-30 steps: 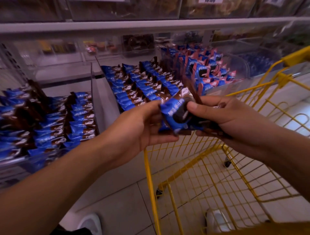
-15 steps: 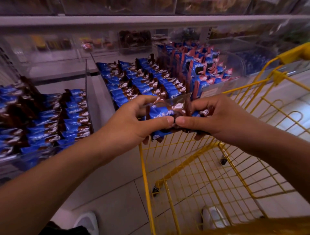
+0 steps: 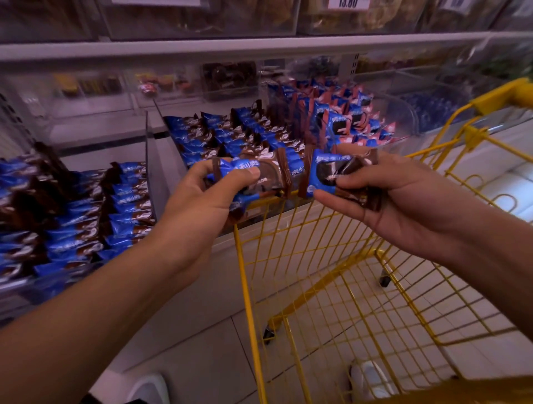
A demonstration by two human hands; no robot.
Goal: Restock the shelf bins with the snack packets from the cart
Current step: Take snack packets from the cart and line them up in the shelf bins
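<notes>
Left bin (image 3: 72, 219) at frame left, full of blue-brown packets, same as before. Left hand (image 3: 202, 202) mid-frame, fingers curled round small bunch of packets (image 3: 253, 176). Hands were pressed together on one bundle half a sec ago, now pulled apart, bundle split in two. Middle bin (image 3: 230, 135) behind them. Right hand (image 3: 403, 199) pinches its own packets (image 3: 331, 173), thumb on top. Yellow cart (image 3: 331, 288) lower right, hands above its near rim.

I can't read the blurred price tag (image 3: 348, 3), cut by the top edge; my hands cover part of the packets (image 3: 259, 178).
</notes>
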